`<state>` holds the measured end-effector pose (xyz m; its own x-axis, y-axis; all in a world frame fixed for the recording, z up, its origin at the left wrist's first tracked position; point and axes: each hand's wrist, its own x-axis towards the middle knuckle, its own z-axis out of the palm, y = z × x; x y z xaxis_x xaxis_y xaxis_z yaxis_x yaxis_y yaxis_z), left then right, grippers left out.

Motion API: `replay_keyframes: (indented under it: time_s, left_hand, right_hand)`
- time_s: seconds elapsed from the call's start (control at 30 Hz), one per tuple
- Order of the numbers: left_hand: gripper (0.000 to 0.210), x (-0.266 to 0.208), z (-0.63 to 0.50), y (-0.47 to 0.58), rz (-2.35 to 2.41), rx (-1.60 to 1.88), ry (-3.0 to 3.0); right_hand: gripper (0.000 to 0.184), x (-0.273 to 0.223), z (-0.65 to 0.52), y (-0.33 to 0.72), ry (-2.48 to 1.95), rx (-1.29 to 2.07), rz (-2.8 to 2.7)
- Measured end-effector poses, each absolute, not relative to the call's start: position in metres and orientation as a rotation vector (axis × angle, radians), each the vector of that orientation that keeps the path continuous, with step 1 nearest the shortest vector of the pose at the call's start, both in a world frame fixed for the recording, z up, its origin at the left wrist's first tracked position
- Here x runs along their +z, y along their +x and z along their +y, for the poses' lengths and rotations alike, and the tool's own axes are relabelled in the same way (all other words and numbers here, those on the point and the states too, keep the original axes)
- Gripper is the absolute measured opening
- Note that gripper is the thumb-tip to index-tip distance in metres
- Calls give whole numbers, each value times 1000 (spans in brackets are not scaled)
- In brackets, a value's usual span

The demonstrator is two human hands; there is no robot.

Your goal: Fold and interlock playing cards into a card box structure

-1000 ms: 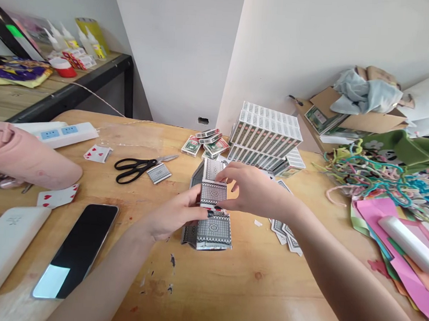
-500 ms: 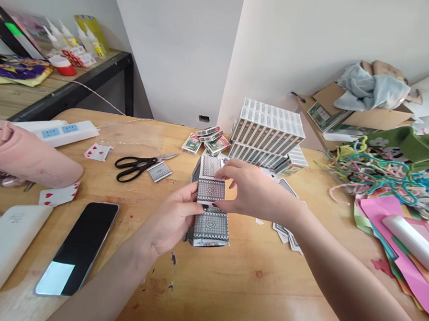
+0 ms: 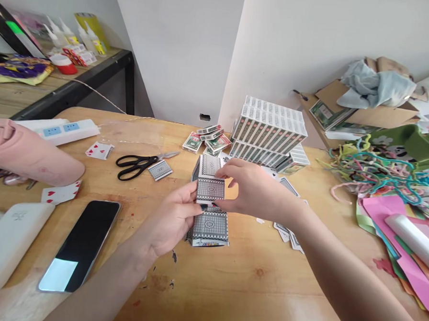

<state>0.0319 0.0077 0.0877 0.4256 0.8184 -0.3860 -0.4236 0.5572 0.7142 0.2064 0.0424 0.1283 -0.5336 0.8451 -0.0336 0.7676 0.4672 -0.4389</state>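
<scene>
Between my hands is a grey-patterned playing card [image 3: 210, 190], its short piece lying over a long structure faced with cards [image 3: 210, 226]. My left hand [image 3: 172, 216] is closed on the card's left edge, thumb near its lower corner. From the right, my right hand [image 3: 249, 188] pinches the same card with its fingers at the top edge and thumb at the bottom. Another card-faced section [image 3: 210, 165] shows just beyond. The undersides of the card and the structure are hidden. Scissors [image 3: 137, 165] and a cut card piece [image 3: 160, 170] lie to the left.
Stacked card boxes [image 3: 270, 127] stand behind, with loose card packs [image 3: 215, 140] beside them. Loose cards [image 3: 290, 231] lie right. On the left are a phone [image 3: 82, 244], a white case [image 3: 14, 246] and a pink bottle [image 3: 31, 151]. Coloured paper [image 3: 387, 217] lies far right.
The view has shifted very slightly. Both hands keep their hold on the card, with hardly any movement.
</scene>
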Motion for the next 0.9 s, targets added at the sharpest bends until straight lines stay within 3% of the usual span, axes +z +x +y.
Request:
replay_keyframes:
  time_s: [0.33,0.6,0.9]
  left_hand:
    - [44,89,8,32,806,811,623]
    - [60,88,6,42,869,871,714]
    - [59,93,4,44,878,859,712]
  right_hand:
    - [31,128,40,209,-1402,601,-2502]
    - [29,125,39,213,-1408,562,-2501]
    - [30,129,33,208,-1414,475,-2574]
